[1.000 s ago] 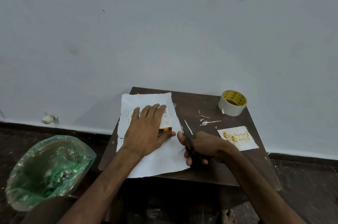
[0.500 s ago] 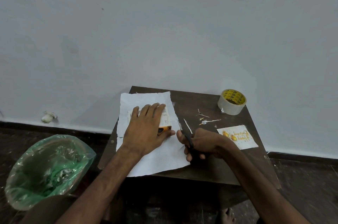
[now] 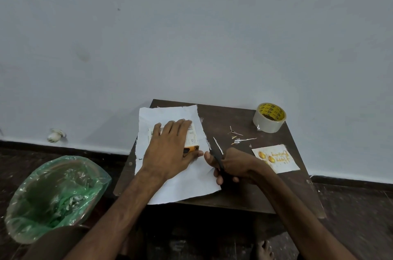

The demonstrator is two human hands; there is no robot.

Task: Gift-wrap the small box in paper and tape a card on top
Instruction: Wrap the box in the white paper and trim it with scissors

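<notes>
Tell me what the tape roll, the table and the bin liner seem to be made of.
Tape roll: clear glossy plastic film on a yellow printed core, probably cardboard. Table: dark wood or laminate, matte, scuffed pale. Bin liner: thin translucent green plastic, crinkled with bright glints.

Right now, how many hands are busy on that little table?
2. The left hand lies flat on the small box, which sits on the white paper. The right hand grips black scissors at the paper's right edge.
</notes>
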